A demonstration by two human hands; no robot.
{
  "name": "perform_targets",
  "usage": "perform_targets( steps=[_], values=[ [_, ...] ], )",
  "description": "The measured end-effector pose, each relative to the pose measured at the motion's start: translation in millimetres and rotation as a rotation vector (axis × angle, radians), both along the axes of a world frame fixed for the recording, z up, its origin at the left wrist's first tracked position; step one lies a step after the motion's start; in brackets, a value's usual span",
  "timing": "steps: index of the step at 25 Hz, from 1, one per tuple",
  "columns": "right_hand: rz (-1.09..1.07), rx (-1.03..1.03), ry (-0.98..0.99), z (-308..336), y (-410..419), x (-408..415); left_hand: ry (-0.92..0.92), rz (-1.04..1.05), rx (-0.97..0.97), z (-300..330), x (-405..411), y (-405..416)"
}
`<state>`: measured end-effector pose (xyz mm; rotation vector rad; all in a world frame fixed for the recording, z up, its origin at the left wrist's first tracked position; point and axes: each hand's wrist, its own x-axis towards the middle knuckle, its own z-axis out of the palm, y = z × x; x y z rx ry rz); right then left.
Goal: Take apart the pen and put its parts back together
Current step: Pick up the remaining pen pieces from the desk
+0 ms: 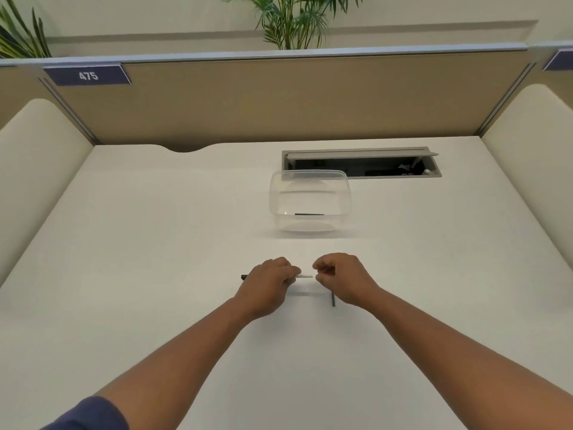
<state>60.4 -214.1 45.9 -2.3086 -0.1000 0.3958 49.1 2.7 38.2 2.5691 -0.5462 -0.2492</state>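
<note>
My left hand (269, 282) grips a pen body (304, 276) held level just above the white desk; its white barrel sticks out to the right and a dark end (243, 277) shows to the left of the hand. My right hand (339, 279) has its fingers curled, with the fingertips pinched right at the barrel's right end. A thin dark rod-like pen part (332, 299) stands out below the right hand, partly hidden by it; whether the hand holds it I cannot tell.
A clear plastic container (310, 201) stands on the desk beyond my hands, with a thin dark stick (309, 214) inside. Behind it is an open cable hatch (361, 162). Tan partition walls close the desk at the back and sides.
</note>
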Motion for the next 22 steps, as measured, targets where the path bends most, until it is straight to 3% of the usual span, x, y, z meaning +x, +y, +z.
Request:
perform_targets(
  steps=[8,15,22],
  values=[
    [-0.016,0.077,0.049,-15,-2,-32,0.036,0.007,-0.013,0,-23,-11],
    [-0.197,-0.26,0.08,-30,-16,-35,0.053,0.03,-0.032,3,-31,-11],
    [-0.198,-0.372,0.107,-36,-3,-29,0.078,0.072,-0.084,2,-38,-7]
  ],
)
